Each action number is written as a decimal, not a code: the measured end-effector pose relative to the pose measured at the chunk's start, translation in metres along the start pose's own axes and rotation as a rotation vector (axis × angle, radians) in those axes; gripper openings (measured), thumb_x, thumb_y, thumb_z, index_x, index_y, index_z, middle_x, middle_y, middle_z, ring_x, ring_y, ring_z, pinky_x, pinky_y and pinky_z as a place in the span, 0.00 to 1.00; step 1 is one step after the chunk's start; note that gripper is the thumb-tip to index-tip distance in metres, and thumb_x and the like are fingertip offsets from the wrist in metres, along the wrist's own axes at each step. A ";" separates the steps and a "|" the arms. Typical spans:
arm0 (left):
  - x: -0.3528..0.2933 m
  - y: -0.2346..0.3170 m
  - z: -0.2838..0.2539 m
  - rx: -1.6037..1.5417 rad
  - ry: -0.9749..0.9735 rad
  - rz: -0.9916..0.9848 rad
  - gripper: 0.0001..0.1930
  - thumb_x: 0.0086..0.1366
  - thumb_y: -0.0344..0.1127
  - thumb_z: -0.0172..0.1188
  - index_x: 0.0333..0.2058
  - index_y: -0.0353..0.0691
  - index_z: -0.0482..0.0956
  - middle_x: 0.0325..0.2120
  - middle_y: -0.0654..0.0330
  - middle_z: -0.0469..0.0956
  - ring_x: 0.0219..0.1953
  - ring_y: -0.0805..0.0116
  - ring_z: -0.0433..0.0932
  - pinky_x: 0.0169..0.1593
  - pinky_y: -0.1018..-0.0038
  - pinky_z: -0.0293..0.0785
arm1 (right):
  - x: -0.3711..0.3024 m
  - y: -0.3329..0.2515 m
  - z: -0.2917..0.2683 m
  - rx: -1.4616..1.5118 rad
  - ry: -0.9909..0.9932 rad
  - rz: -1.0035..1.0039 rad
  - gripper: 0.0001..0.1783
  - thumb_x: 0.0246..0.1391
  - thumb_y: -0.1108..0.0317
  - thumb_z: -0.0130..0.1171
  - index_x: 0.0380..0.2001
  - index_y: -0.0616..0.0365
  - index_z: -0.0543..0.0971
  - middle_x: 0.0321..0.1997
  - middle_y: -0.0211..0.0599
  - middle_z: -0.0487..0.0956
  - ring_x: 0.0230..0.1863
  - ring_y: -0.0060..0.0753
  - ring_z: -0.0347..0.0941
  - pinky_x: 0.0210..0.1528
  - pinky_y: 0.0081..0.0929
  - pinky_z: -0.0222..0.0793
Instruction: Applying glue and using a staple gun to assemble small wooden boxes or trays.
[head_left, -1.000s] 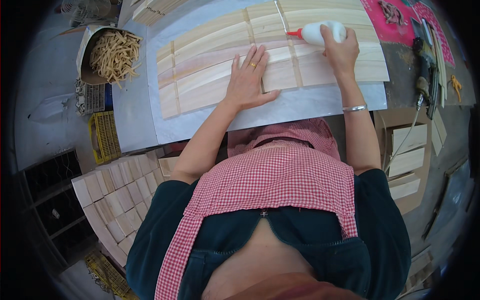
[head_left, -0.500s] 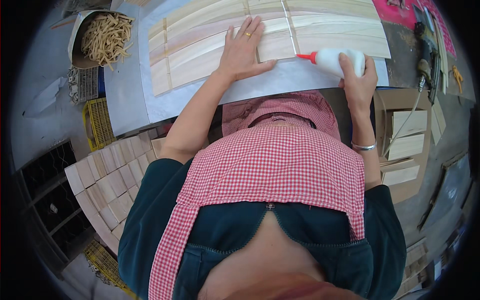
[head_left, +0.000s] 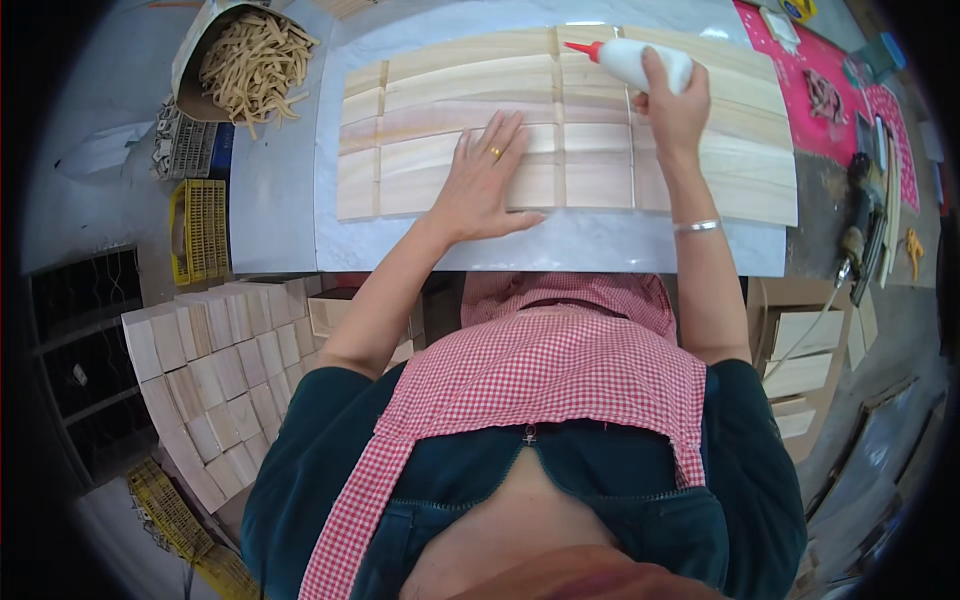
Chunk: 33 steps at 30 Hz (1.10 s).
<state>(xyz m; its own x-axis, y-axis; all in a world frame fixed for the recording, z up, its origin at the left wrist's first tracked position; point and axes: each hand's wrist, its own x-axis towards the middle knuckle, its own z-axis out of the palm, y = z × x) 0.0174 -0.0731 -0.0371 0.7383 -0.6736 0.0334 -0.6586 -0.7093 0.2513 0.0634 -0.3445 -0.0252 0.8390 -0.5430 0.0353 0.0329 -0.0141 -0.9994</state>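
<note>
My right hand is wrapped round a white squeeze bottle with a red nozzle, held tilted over the far part of the wooden slats. The nozzle tip points left, close to the far end of the middle groove; whether it touches the wood I cannot tell. A white line runs in the right groove, which my forearm partly covers. Flat on the slats, fingers spread, my left hand rests near their front edge, left of the middle groove. The slats lie side by side as one panel.
Under the panel is a pale tabletop. An open bag of thin wooden strips stands at the far left. Wood blocks are stacked below left, near a yellow crate. To the right lie a pink cloth and a hand tool.
My right hand and the bottle have gone from the near end of the right groove to the far side, over the middle groove. The left hand stays flat on the slats. The whole view has shifted.
</note>
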 end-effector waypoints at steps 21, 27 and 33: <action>-0.022 -0.026 0.013 -0.010 0.052 -0.068 0.49 0.51 0.56 0.65 0.68 0.37 0.59 0.73 0.54 0.52 0.76 0.54 0.45 0.71 0.39 0.42 | -0.034 0.018 0.011 -0.269 0.052 -0.004 0.32 0.53 0.50 0.67 0.47 0.70 0.73 0.37 0.49 0.80 0.27 0.42 0.78 0.31 0.31 0.77; -0.027 -0.028 0.021 0.038 0.094 -0.049 0.48 0.51 0.57 0.64 0.67 0.38 0.60 0.73 0.56 0.53 0.75 0.55 0.47 0.71 0.39 0.44 | -0.105 0.008 -0.032 -0.271 -0.016 0.063 0.28 0.54 0.54 0.67 0.47 0.68 0.73 0.36 0.47 0.79 0.25 0.36 0.76 0.23 0.27 0.75; -0.023 -0.032 0.027 0.100 0.143 -0.019 0.48 0.52 0.59 0.63 0.66 0.38 0.62 0.72 0.56 0.54 0.75 0.57 0.48 0.71 0.39 0.45 | -0.140 -0.004 -0.060 -0.330 -0.085 0.068 0.25 0.56 0.56 0.67 0.46 0.67 0.73 0.35 0.46 0.78 0.24 0.33 0.74 0.20 0.24 0.73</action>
<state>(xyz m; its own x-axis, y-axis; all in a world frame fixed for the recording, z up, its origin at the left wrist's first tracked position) 0.0178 -0.0408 -0.0721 0.7593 -0.6286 0.1681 -0.6502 -0.7435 0.1562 -0.0871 -0.3188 -0.0267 0.8761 -0.4801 -0.0445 -0.1898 -0.2586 -0.9472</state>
